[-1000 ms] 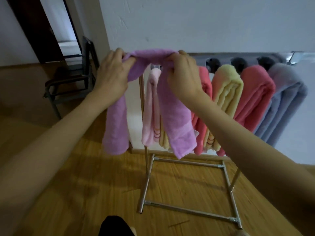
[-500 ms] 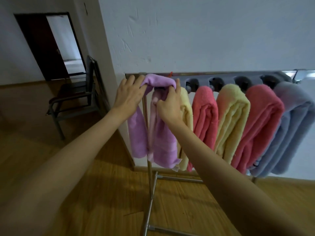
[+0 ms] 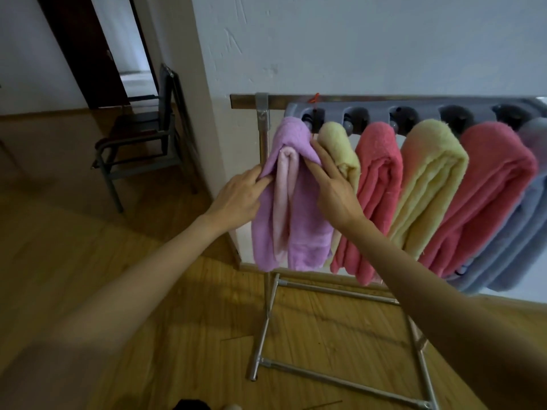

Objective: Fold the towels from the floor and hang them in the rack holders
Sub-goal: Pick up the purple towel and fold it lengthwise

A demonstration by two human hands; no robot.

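Note:
A purple towel [image 3: 299, 223] hangs folded over the leftmost holder of the grey rack [image 3: 414, 109], draped over a pale pink towel [image 3: 284, 184] that shows between its two halves. My left hand [image 3: 241, 195] pinches the purple towel's left edge. My right hand [image 3: 331, 184] presses and grips its right edge, fingers spread against the cloth. To the right hang a pale yellow towel [image 3: 340, 146], a coral towel [image 3: 379, 179], a yellow-orange towel [image 3: 429, 179], another coral towel [image 3: 488, 187] and a blue-grey towel [image 3: 515, 247].
The rack stands on a metal frame [image 3: 266, 327] with floor bars on the wooden floor [image 3: 148, 291], against a white wall. A dark metal chair [image 3: 139, 143] stands at the left near a doorway. A dark shape, maybe my foot, shows at the bottom edge.
The purple towel went from held up in front of the rack to hanging over the leftmost holder. My hands slid down from its top fold to its side edges.

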